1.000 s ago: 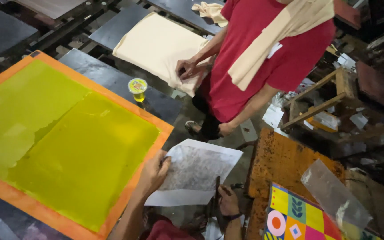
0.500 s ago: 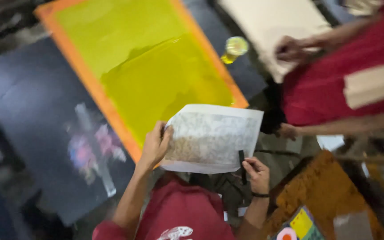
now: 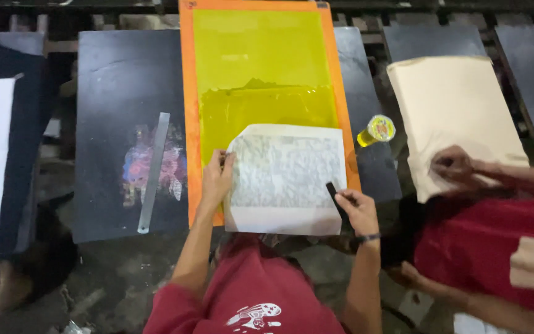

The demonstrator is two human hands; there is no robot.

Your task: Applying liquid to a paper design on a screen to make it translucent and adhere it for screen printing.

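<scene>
Left hand (image 3: 216, 180) and right hand (image 3: 356, 209) hold printed sheet (image 3: 285, 178) flat over yellow screen frame (image 3: 261, 68); black marker (image 3: 335, 196) in right.

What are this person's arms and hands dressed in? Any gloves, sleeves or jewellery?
No gloves: both the left hand and the right hand are bare, and so are the forearms. A dark band circles the right wrist. Short red sleeves of a red shirt with a small white print cover the upper arms.

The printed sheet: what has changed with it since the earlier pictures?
The printed sheet moved from beside the yellow screen onto its lower end. The left hand and right hand, with a dark tool, kept their hold. The co-worker's hand stayed on the cream cloth.
</scene>
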